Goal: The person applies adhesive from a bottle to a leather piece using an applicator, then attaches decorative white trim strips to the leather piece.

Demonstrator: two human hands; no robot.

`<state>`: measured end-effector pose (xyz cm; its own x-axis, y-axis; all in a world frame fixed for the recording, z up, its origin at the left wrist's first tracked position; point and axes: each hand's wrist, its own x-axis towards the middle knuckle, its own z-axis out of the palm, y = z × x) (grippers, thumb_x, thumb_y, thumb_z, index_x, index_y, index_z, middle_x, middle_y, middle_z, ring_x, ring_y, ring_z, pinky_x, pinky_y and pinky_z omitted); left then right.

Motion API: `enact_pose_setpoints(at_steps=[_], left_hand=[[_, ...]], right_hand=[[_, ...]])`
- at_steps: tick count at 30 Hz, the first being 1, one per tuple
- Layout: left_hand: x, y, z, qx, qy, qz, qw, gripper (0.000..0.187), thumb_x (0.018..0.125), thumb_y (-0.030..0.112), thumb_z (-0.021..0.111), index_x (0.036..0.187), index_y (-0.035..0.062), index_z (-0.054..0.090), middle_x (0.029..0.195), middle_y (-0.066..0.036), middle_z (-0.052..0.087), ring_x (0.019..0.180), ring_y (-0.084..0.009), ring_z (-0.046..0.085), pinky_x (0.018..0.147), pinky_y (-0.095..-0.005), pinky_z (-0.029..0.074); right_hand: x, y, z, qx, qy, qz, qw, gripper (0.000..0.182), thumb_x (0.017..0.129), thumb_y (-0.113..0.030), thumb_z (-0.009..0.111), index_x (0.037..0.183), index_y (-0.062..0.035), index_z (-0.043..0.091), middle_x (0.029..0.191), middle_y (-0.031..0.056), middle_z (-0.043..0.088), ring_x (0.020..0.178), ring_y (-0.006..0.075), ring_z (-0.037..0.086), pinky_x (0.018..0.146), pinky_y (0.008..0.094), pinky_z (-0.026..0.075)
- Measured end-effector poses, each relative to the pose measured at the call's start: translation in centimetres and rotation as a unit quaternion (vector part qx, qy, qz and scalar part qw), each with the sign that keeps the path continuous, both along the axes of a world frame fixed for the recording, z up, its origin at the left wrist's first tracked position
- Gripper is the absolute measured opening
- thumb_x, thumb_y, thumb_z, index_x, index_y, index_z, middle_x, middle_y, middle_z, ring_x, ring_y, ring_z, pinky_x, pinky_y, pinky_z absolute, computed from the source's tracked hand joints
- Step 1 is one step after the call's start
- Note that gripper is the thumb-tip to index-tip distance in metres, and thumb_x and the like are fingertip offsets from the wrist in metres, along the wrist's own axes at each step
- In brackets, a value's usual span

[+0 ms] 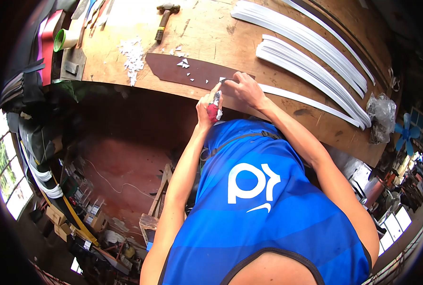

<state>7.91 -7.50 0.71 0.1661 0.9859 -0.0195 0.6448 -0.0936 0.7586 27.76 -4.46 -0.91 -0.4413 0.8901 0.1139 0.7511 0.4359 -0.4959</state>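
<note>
My left hand [205,110] is at the table's front edge, index finger stretched up to a small white piece [222,79] on the brown board [173,70]. A crumpled silver and red wrapping [214,110] shows along this hand's inner side, its other fingers curled there. Closed over the board's right end, my right hand [247,89] has fingertips pinched at a small dark thing [223,82] whose kind I cannot tell. A long white strip [306,102] runs from beneath the right hand along the table edge. Small white triangular offcuts [185,62] lie on the board.
Two bundles of white strips [311,71] lie at the right, near crumpled clear plastic [381,114]. A heap of white scraps [133,59] and a hammer [164,21] are on the wooden table [211,33]. A green-rimmed cup [64,40] is at the left.
</note>
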Motion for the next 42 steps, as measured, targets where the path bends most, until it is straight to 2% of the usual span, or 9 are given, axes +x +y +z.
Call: enact_pose_setpoints(at_steps=[7, 12, 18, 20, 22, 25, 27, 32, 42], left_hand=[[-0.1, -0.1, 0.1, -0.012, -0.018, 0.006, 1.000, 0.034, 0.096, 0.020, 0.062, 0.129, 0.0113, 0.064, 0.080, -0.017, 0.067, 0.071, -0.0336, 0.066, 0.067, -0.0402, 0.053], [-0.2, 0.0, 0.0, 0.001, -0.028, 0.006, 1.000, 0.033, 0.098, 0.020, 0.060, 0.129, 0.0085, 0.064, 0.078, -0.017, 0.067, 0.067, -0.0301, 0.064, 0.066, -0.0375, 0.052], [-0.6, 0.3, 0.0, -0.054, -0.075, 0.052, 0.994, 0.032, 0.099, 0.020, 0.059, 0.128, 0.0056, 0.064, 0.078, -0.018, 0.066, 0.064, -0.0263, 0.063, 0.065, -0.0352, 0.051], [-0.5, 0.4, -0.2, -0.042, -0.075, 0.047, 0.995, 0.032, 0.099, 0.019, 0.059, 0.128, 0.0056, 0.064, 0.078, -0.019, 0.066, 0.064, -0.0262, 0.064, 0.064, -0.0352, 0.051], [-0.3, 0.5, 0.0, -0.025, -0.083, 0.034, 0.996, 0.034, 0.096, 0.019, 0.063, 0.129, 0.0115, 0.064, 0.080, -0.021, 0.067, 0.071, -0.0369, 0.066, 0.065, -0.0431, 0.052], [-0.1, 0.5, 0.2, -0.048, -0.076, 0.040, 0.995, 0.034, 0.095, 0.017, 0.064, 0.129, 0.0117, 0.065, 0.080, -0.021, 0.066, 0.071, -0.0365, 0.067, 0.065, -0.0427, 0.052], [0.0, 0.5, 0.1, -0.047, -0.094, 0.046, 0.993, 0.035, 0.094, 0.015, 0.065, 0.130, 0.0123, 0.064, 0.079, -0.021, 0.066, 0.072, -0.0360, 0.067, 0.065, -0.0418, 0.052], [-0.2, 0.4, -0.5, -0.017, -0.084, 0.031, 0.996, 0.033, 0.098, 0.019, 0.061, 0.130, 0.0089, 0.064, 0.073, -0.017, 0.063, 0.060, -0.0205, 0.061, 0.061, -0.0341, 0.050], [-0.3, 0.6, -0.2, 0.001, -0.050, 0.028, 0.998, 0.032, 0.098, 0.018, 0.061, 0.129, 0.0077, 0.064, 0.071, -0.015, 0.062, 0.060, -0.0211, 0.059, 0.061, -0.0340, 0.050]], right_hand=[[0.2, 0.2, 0.6, 0.007, -0.042, 0.011, 0.999, 0.039, 0.076, -0.007, 0.064, 0.114, -0.0152, 0.065, 0.103, 0.0106, 0.055, 0.096, 0.0274, 0.058, 0.084, 0.0395, 0.049], [-1.1, 0.5, 0.5, 0.071, 0.002, 0.033, 0.997, 0.019, 0.078, -0.011, 0.063, 0.097, -0.0055, 0.065, 0.109, 0.0118, 0.057, 0.096, 0.0274, 0.058, 0.086, 0.0378, 0.048], [-2.1, 0.7, 0.0, 0.051, 0.049, 0.006, 0.997, 0.006, 0.080, -0.009, 0.061, 0.082, -0.0034, 0.058, 0.103, 0.0132, 0.059, 0.088, 0.0304, 0.060, 0.079, 0.0396, 0.051], [-2.2, 0.7, -0.3, 0.059, 0.056, 0.001, 0.997, 0.006, 0.080, -0.008, 0.061, 0.081, -0.0036, 0.058, 0.101, 0.0123, 0.059, 0.086, 0.0300, 0.060, 0.077, 0.0396, 0.051], [-2.4, 0.7, -0.5, 0.069, 0.065, -0.003, 0.996, 0.005, 0.079, -0.007, 0.061, 0.080, -0.0038, 0.058, 0.099, 0.0113, 0.059, 0.084, 0.0296, 0.061, 0.075, 0.0395, 0.052], [-2.3, 0.6, -0.6, 0.046, 0.037, -0.008, 0.998, 0.006, 0.078, -0.007, 0.062, 0.083, -0.0040, 0.063, 0.098, 0.0105, 0.058, 0.089, 0.0266, 0.061, 0.080, 0.0373, 0.052], [-2.3, 0.6, -0.7, 0.051, 0.040, -0.012, 0.998, 0.006, 0.077, -0.007, 0.063, 0.082, -0.0041, 0.062, 0.098, 0.0102, 0.058, 0.089, 0.0263, 0.061, 0.081, 0.0370, 0.052], [-2.3, 0.6, -0.7, 0.062, 0.051, -0.012, 0.997, 0.007, 0.077, -0.007, 0.065, 0.082, -0.0043, 0.061, 0.099, 0.0101, 0.058, 0.089, 0.0260, 0.061, 0.081, 0.0368, 0.052], [-2.2, 0.5, -1.1, 0.068, 0.056, -0.017, 0.996, 0.009, 0.078, -0.009, 0.065, 0.082, -0.0044, 0.060, 0.101, 0.0097, 0.059, 0.089, 0.0259, 0.062, 0.080, 0.0371, 0.053]])
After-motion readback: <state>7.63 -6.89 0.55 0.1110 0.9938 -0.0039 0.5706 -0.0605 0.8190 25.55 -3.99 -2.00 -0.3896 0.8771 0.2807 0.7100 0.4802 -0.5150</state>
